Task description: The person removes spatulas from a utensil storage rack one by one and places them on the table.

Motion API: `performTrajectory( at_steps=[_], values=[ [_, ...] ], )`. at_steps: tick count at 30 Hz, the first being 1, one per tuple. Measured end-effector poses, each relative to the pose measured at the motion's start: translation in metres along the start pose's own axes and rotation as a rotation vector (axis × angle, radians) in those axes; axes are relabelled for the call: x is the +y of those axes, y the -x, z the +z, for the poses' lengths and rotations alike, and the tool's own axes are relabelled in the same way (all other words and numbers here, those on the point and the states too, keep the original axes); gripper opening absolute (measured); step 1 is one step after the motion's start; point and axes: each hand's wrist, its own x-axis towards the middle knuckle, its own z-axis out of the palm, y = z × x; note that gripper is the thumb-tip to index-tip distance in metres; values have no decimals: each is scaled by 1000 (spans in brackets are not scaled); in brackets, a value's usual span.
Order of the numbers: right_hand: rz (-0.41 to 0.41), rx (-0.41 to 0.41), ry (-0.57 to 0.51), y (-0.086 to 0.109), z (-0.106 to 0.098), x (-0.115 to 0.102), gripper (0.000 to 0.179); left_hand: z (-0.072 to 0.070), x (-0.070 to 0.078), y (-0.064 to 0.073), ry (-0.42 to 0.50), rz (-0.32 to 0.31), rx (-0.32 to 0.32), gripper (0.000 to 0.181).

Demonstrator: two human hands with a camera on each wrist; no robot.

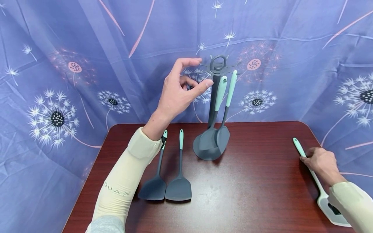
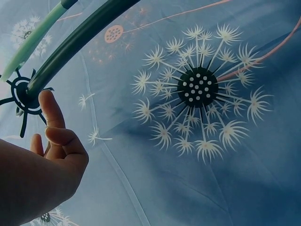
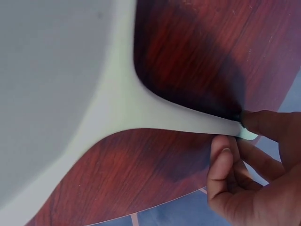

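Observation:
In the head view, my left hand (image 1: 177, 90) is raised beside the top of a dark utensil stand (image 1: 213, 100), thumb and index finger apart with nothing between them. The stand carries a ring of hooks (image 1: 218, 67). Two dark utensils with mint handles hang on it: one with a broad head (image 1: 220, 94), one with a rounded head (image 1: 231, 87). At the table's right edge, my right hand (image 1: 322, 163) pinches the handle of a pale-rimmed grey spatula (image 1: 335, 212). The right wrist view shows thumb and fingers on either side of the spatula's handle (image 3: 188, 118).
Two dark turners with mint handles, one left (image 1: 152, 189) and one right (image 1: 178, 189), lie side by side on the reddish-brown table (image 1: 247, 194), partly below my left forearm. A blue dandelion-print curtain (image 1: 163, 29) surrounds the table's back and sides.

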Motion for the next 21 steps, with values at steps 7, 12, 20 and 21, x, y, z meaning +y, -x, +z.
performTrajectory(
  at_steps=[7,12,20,21],
  values=[
    [22,5,-18,3,-5,-3,33,-1,8,2,1,-13,-6,52],
    [-4,47,-33,4,-9,-7,36,-1,8,1,0,-14,-5,52],
    [-22,105,-61,4,-16,-16,40,-1,9,2,0,-22,-9,53],
    [-18,106,-63,4,-16,-18,42,-2,9,2,-1,-23,-9,53]
  ],
)
